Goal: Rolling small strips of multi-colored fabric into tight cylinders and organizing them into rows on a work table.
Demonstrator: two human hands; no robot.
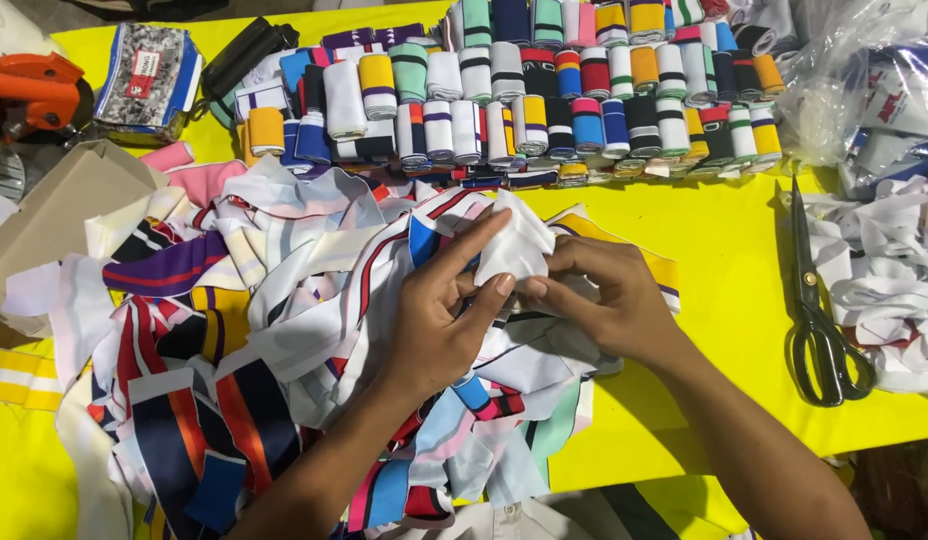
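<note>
Both forearms came up from the bottom edge, cut off there, and met over a heap of loose striped fabric strips [254,330] on the yellow surface [724,250]. How far that heap ran was hard to tell, since its left and bottom parts left the frame. On top of the heap lay a white cloth piece [519,245]. The left hand [449,310] was half open, fingers stretched along the cloth piece with the thumb touching its lower edge. The right hand [604,300] was curled, fingertips pinching the same cloth piece; its palm was hidden. Beyond the heap stood rows of rolled bands [544,100]. Right of the heap, well apart, lay black scissors [819,310], just beside a pile of pale scraps [899,270] cut off by the edge.
</note>
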